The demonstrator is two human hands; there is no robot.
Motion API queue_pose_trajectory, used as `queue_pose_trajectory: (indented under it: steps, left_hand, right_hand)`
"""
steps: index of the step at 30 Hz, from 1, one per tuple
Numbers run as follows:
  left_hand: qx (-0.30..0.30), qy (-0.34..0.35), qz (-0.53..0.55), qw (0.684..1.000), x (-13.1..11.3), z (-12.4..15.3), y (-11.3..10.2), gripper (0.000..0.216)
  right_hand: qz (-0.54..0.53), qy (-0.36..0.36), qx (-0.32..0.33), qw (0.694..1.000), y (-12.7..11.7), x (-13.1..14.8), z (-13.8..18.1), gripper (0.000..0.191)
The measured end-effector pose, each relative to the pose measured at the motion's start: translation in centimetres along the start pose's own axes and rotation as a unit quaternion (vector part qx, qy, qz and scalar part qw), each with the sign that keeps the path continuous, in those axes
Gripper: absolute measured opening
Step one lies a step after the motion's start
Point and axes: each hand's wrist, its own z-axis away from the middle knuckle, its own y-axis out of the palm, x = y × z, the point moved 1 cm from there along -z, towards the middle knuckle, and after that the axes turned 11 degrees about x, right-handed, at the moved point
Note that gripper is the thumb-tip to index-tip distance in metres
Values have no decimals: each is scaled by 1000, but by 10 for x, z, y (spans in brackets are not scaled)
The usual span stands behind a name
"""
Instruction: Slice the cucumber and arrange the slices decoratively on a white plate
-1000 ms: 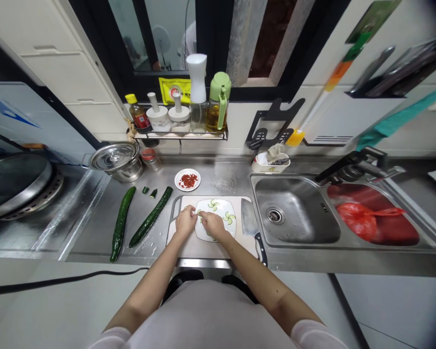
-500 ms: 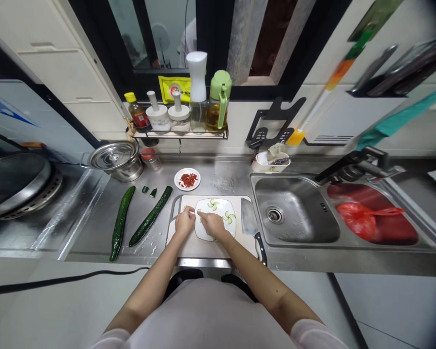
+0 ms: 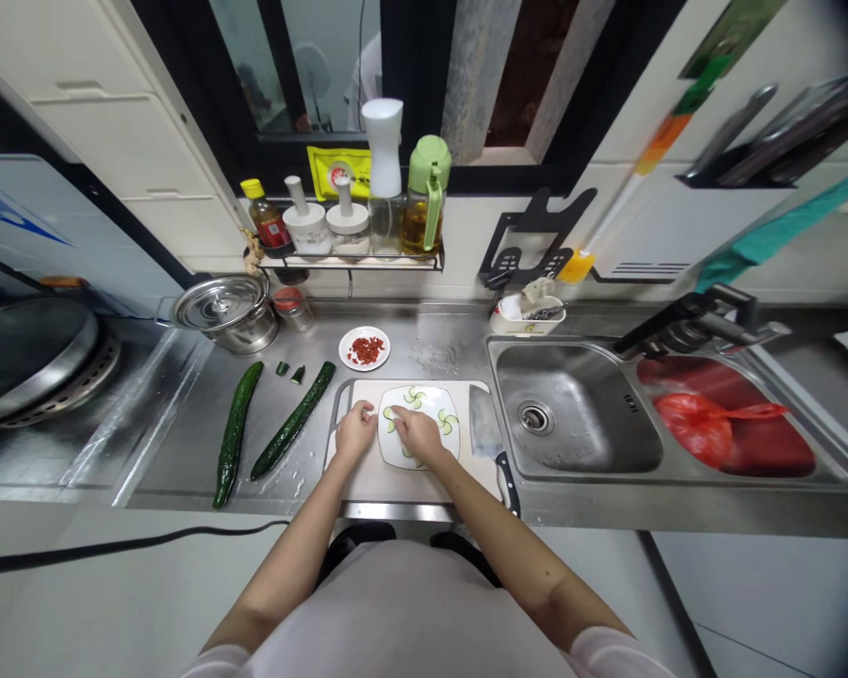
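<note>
A white squarish plate point(image 3: 434, 454) rests on the cutting board point(image 3: 357, 482), with thin green-edged cucumber slices point(image 3: 448, 421) laid on it in small fans. My right hand point(image 3: 418, 435) is over the plate's left half, index finger and thumb slightly apart beside a few slices point(image 3: 388, 417); nothing shows between them. Just off the plate's left edge is my left hand point(image 3: 355, 431), its fingers curled together; whatever they hold, if anything, is hidden. A knife with a black handle point(image 3: 507, 482) lies along the board's right side.
Two whole-looking cucumbers point(image 3: 237, 435) and two cut ends point(image 3: 297, 375) lie to the left. A small dish point(image 3: 343, 351) of chopped red bits sits behind the board. The double sink point(image 3: 576, 466) is at right, a lidded pot point(image 3: 244, 325) at back left, seasonings on a rack point(image 3: 353, 262).
My right hand has drawn slightly right, exposing more of the slices at the plate's left side. My left hand has shifted a little left, away from the plate's edge.
</note>
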Motion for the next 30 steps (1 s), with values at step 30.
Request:
queue_pose_trajectory:
  steps: [30]
  left_hand:
    - [-63, -46, -16, 997, 10, -26, -8, 18]
  right_hand:
    - [-262, 33, -231, 936, -8, -77, 72, 43]
